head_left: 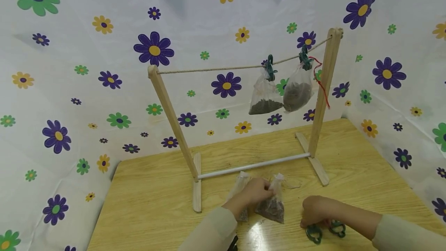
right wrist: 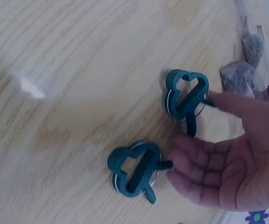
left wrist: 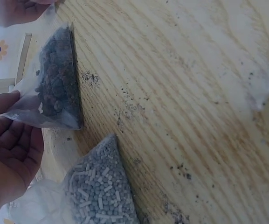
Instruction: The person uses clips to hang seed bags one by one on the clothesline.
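My left hand point(head_left: 256, 193) pinches the gathered upper part of a clear bag of dark, coarse bits point(left wrist: 57, 74), its base on or close over the table. Beside it lies a second clear bag, filled with pale grey pellets point(left wrist: 101, 186). On the right, my right hand point(right wrist: 232, 158) has its thumb and fingers at the two levers of a green spring clip point(right wrist: 188, 95). Another green spring clip point(right wrist: 136, 168) lies just below, one lever right at the fingertips. Both clips have a flower-like outline and a thin wire ring.
A wooden stand point(head_left: 174, 123) with a rope point(head_left: 209, 69) strung across its top rises behind the hands. Two filled bags point(head_left: 266, 102) hang from the rope by green clips, one with a red string point(head_left: 322, 84). Dark crumbs point(left wrist: 134, 102) are scattered on the table point(head_left: 150, 193). Flowered cloth point(head_left: 195, 30) encloses the back and sides.
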`<state>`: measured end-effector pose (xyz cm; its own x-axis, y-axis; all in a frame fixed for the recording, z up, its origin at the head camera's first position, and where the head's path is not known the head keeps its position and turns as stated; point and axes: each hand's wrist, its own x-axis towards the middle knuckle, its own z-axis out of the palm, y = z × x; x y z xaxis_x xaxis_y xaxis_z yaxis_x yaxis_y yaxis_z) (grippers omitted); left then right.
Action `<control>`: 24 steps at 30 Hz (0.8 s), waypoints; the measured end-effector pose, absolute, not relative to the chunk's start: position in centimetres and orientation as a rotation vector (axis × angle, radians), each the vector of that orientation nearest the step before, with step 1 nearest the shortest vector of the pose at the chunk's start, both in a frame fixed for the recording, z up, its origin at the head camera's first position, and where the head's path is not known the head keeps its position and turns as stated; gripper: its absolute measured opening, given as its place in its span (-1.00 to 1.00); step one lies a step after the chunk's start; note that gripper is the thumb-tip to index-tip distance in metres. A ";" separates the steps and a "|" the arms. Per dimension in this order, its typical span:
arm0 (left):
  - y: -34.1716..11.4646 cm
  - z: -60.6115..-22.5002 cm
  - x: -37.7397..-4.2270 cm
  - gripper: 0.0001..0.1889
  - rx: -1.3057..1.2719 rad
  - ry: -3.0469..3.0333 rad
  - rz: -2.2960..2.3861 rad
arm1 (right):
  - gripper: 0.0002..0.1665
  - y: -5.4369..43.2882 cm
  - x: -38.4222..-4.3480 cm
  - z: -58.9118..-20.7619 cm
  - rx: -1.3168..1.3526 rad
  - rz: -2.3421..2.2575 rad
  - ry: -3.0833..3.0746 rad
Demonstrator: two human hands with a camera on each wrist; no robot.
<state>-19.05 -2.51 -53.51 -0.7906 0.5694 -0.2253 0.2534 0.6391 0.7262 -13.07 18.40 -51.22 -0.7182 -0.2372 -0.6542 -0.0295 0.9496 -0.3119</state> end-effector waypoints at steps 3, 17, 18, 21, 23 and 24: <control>-2.7 -53.4 -18.9 -0.65 0.682 2.436 0.968 | -0.61 18.7 -13.2 -50.9 -0.203 -0.511 2.343; -3.9 -53.3 -18.8 -0.77 0.810 2.448 0.908 | -0.71 19.9 -14.5 -50.3 -0.845 -0.771 2.365; -3.9 -53.2 -18.7 -0.78 0.823 2.454 0.902 | -0.71 19.9 -14.5 -50.2 -0.880 -0.754 2.381; -4.1 -53.2 -18.4 -0.81 0.854 2.469 0.888 | -0.71 20.1 -14.8 -49.8 -1.021 -0.702 2.421; -4.2 -53.2 -18.2 -0.84 0.870 2.479 0.894 | -0.71 20.1 -15.0 -49.5 -1.128 -0.676 2.435; -4.3 -53.1 -18.1 -0.85 0.873 2.478 0.898 | -0.70 20.0 -15.0 -49.3 -1.170 -0.657 2.444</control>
